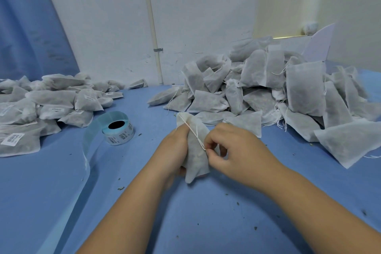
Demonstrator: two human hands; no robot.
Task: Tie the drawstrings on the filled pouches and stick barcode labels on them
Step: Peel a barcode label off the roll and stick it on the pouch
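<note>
Plainly the job is mid-run: one pouch (195, 163) sits upright at the centre of the view, low over the worktop (185, 218), between the two grips. I cannot tell whether its bottom touches the worktop. The left grip (175, 148) is curled round the pouch's body and holds it. The right grip (226, 148) pinches the string (192, 132) between thumb and fingertip, and the string runs taut from that pinch up to the gathered neck. I judge the step in hand to be the tying. I cannot tell whether a knot is made, and no label shows on the side of this pouch that faces us. Just left of the hands lies the roll (119, 130) of labels, with a tail of bare backing (86, 146) trailing toward the viewer. Beyond it, the left pile (51, 99) holds pouches bearing white barcode labels, so these look finished. The right pile (288, 88), which is taller, shows loose strings and no labels, so it seems to be the work left, and a good deal of it. The labels on the roll and on the left pile show barcodes and a line of print, too small and blurred to read. No brand can be made out.
</note>
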